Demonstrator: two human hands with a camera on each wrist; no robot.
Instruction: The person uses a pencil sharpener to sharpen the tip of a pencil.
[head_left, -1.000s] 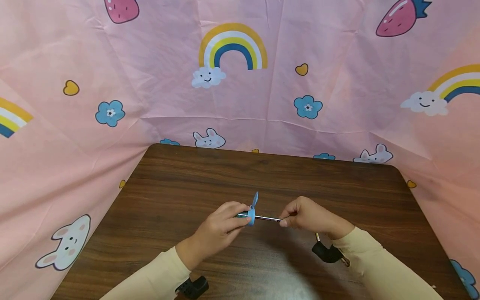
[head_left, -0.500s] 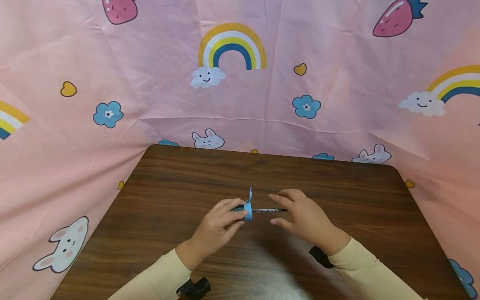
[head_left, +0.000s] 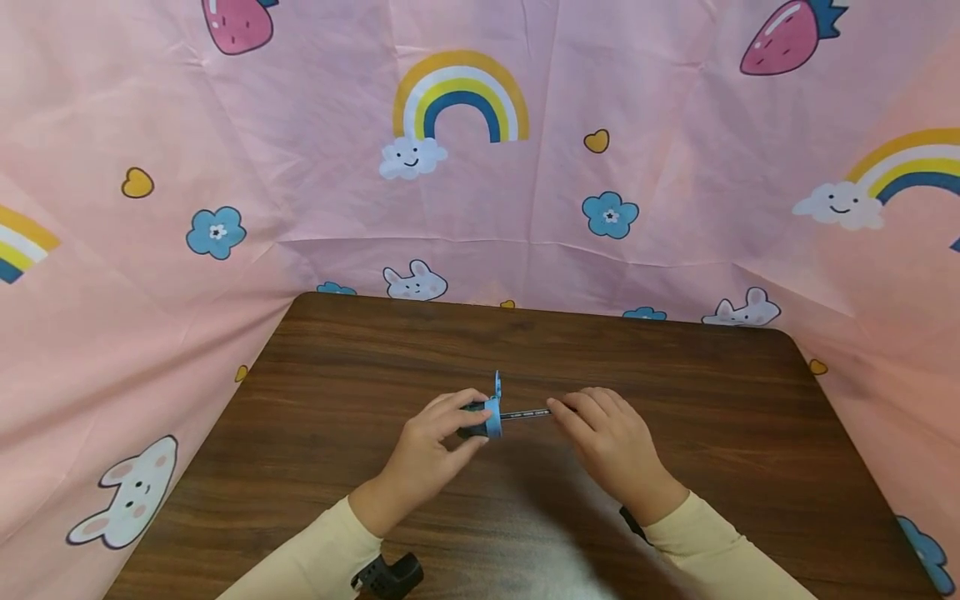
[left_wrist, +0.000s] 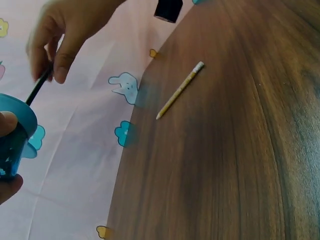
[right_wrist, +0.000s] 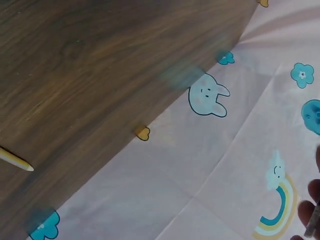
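My left hand (head_left: pixel 427 450) holds a blue pencil sharpener (head_left: pixel 493 418) above the table, fingers on one side and thumb on the other. Its flip lid stands raised, and its dark see-through body is partly covered by the fingers. A dark pencil (head_left: pixel 525 414) with pale lettering sticks out of the sharpener's opening, its tip hidden inside. The pencil's far end is pinched by my right hand (head_left: pixel 611 442). In the left wrist view the right hand (left_wrist: pixel 62 37) grips that pencil (left_wrist: pixel 39 86) above the sharpener's round top (left_wrist: pixel 22 110).
A yellow pencil (left_wrist: pixel 180 91) lies on the dark wooden table (left_wrist: pixel 225 165); the right arm hides it in the head view. A pink cloth (head_left: pixel 480 200) printed with rainbows, rabbits and flowers hangs around the table's back and sides.
My right hand let go of the dark pencil, spread its fingers around it, then pinched it again, with the hand's back now turned up. The sharpener shifted slightly left and away.
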